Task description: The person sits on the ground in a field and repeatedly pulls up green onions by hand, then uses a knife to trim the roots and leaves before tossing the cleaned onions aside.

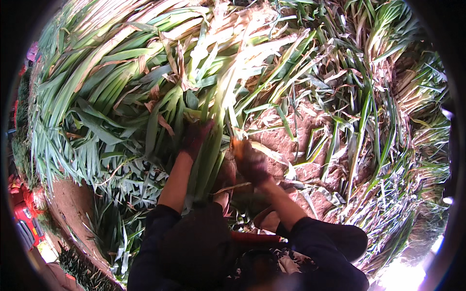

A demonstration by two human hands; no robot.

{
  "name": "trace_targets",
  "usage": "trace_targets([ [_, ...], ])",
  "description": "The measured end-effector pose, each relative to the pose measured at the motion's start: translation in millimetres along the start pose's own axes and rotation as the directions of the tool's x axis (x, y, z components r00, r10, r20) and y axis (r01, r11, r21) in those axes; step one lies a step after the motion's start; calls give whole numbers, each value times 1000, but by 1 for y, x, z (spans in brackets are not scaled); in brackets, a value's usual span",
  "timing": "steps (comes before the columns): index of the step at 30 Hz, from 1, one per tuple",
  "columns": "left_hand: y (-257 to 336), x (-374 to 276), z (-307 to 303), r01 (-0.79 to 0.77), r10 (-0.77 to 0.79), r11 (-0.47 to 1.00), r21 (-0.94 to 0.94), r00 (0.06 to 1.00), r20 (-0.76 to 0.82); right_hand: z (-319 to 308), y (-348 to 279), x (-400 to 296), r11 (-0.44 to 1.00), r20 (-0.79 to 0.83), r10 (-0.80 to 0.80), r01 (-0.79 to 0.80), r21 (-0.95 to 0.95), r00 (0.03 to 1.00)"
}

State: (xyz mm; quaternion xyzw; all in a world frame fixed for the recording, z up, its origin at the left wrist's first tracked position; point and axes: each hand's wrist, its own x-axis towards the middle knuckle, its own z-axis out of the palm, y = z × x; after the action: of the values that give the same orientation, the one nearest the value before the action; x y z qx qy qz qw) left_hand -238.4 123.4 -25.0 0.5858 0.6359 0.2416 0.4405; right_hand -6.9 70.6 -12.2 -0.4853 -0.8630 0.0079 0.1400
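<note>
My left hand [197,138], in a dark purple glove, grips a green onion stalk [217,125] by its leaves. The pale stem of that stalk points away from me into bright sunlight, and its long leaves hang back towards my lap. Close by on the right is my right hand [255,165], gloved as well and blurred. It is closed around an orange-handled tool [239,148], whose working end I cannot make out clearly. A thick heap of green onions [120,80] lies in front of my left hand.
Loose cut leaves and dry husks [338,78] litter the reddish-brown ground [295,123] at right. More green onions [418,94] are piled along the right rim. A shoe [267,220] shows below my right forearm. At far left stands a red vehicle [27,218].
</note>
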Motion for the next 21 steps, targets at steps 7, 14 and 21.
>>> trace_targets([
  [7,16,-3,-3,-14,24,995,95,994,-103,-4,-14,-30,891,133,227,-260,371,965],
  [14,16,-11,12,-53,45,997,-54,990,-135,44,58,47,995,-40,85,-87,-39,996],
  [21,16,-18,-2,259,-257,959,-115,966,36,46,135,203,866,66,426,-428,258,902],
])
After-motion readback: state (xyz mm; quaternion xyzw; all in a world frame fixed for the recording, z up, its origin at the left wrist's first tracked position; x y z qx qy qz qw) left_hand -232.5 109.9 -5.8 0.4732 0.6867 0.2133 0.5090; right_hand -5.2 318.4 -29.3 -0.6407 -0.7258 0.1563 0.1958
